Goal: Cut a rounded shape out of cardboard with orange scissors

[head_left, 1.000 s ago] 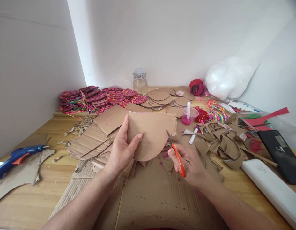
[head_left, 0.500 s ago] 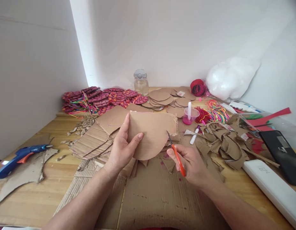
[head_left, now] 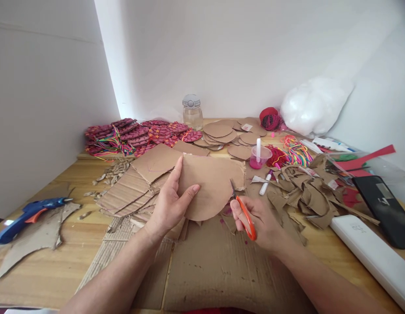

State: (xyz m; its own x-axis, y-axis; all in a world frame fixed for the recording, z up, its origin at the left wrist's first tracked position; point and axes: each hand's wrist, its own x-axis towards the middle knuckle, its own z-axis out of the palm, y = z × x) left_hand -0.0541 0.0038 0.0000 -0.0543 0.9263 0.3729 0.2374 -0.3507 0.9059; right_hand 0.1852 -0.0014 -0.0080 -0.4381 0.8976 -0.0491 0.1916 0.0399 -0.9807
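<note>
My left hand (head_left: 174, 198) grips a piece of cardboard (head_left: 211, 185) by its left side, the thumb lying on its face. The lower edge of that piece is cut to a curve, while its top and upper right are straighter and ragged. My right hand (head_left: 256, 220) is closed round orange-handled scissors (head_left: 245, 217). Their dark blades lie at the right edge of the cardboard, tips over its face. Behind my left hand is a stack of cardboard pieces (head_left: 128, 192), some with drawn lines. A large cardboard sheet (head_left: 215, 266) lies under both hands.
Cardboard discs (head_left: 218, 129) and a lidded jar (head_left: 192, 114) stand at the back, beside pink woven pieces (head_left: 146, 133). On the right are a pink-filled cup (head_left: 259, 159), cardboard scraps (head_left: 303, 194), a phone (head_left: 384, 209) and a white power bank (head_left: 369, 257). A blue glue gun (head_left: 29, 218) lies left.
My left hand and the cardboard have shifted slightly right and down. The scissors stay at its right edge, with my right hand turned a little.
</note>
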